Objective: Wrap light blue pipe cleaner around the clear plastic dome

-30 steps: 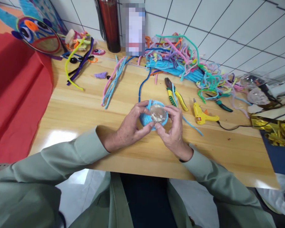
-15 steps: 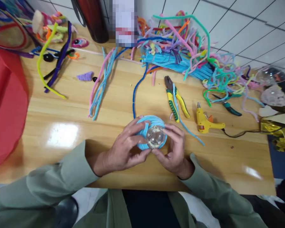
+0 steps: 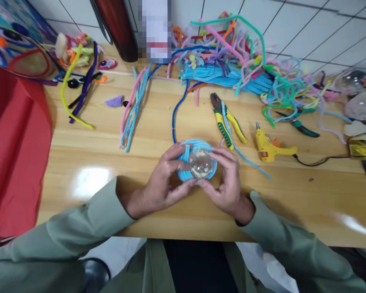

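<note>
Between my two hands is a clear plastic ball (image 3: 203, 163) wrapped on one side in coils of light blue pipe cleaner (image 3: 198, 143). My left hand (image 3: 164, 179) grips the coiled side, its fingers over a short upright end of pipe cleaner. On the other side my right hand (image 3: 227, 179) pinches the ball, fingers along the upper edge and thumb below. Both thumbs nearly meet under it. A dark blue pipe cleaner (image 3: 174, 118) runs along the table behind the ball. The ball's far side is hidden.
Combination pliers (image 3: 225, 122) and a yellow glue gun (image 3: 271, 147) with its cord lie to the right. A tangled heap of pipe cleaners (image 3: 232, 77) is at the back. Several loose pipe cleaners (image 3: 136, 106) lie left. A dark red flask (image 3: 118, 30) stands behind; red cloth (image 3: 15, 154) covers the left edge.
The camera view has shifted slightly. Both hands keep their hold, and the ball has turned a little, with its clear part facing slightly more to the right.
</note>
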Motion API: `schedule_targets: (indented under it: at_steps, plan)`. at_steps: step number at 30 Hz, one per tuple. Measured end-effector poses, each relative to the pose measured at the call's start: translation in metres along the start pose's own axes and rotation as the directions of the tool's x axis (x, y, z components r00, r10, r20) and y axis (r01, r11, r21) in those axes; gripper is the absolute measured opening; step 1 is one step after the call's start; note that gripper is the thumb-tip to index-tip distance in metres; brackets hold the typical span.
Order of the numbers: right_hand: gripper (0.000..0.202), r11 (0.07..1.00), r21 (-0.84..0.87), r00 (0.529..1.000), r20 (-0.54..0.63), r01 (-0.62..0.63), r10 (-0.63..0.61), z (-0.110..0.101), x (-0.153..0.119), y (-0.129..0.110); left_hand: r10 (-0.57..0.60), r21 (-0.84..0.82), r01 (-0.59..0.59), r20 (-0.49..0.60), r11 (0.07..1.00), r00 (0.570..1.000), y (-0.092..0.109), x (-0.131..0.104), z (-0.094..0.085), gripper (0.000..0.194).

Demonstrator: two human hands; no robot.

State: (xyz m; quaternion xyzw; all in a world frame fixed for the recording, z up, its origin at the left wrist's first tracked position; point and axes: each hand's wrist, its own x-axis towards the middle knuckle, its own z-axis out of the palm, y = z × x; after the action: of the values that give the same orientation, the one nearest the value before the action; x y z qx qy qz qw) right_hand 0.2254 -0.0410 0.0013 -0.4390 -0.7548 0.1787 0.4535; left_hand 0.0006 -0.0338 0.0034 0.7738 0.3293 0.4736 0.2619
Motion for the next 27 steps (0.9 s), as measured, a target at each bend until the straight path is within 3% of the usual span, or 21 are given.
schedule_targets:
  at_steps: [17, 27]
  plan:
    - [0.053, 0.999, 0.026, 0.999, -0.039, 0.019, -0.018, 0.008, 0.003, 0.006, 0.021, -0.002, -0.021, -0.048, 1.0, 0.999, -0.011, 0.003, 0.004, 0.02]
    - [0.054, 0.999, -0.015, 0.999, -0.034, 0.042, -0.043, 0.008, 0.005, -0.001, -0.065, 0.012, 0.066, -0.046, 0.998, 0.997, -0.006, -0.001, 0.002, 0.016]
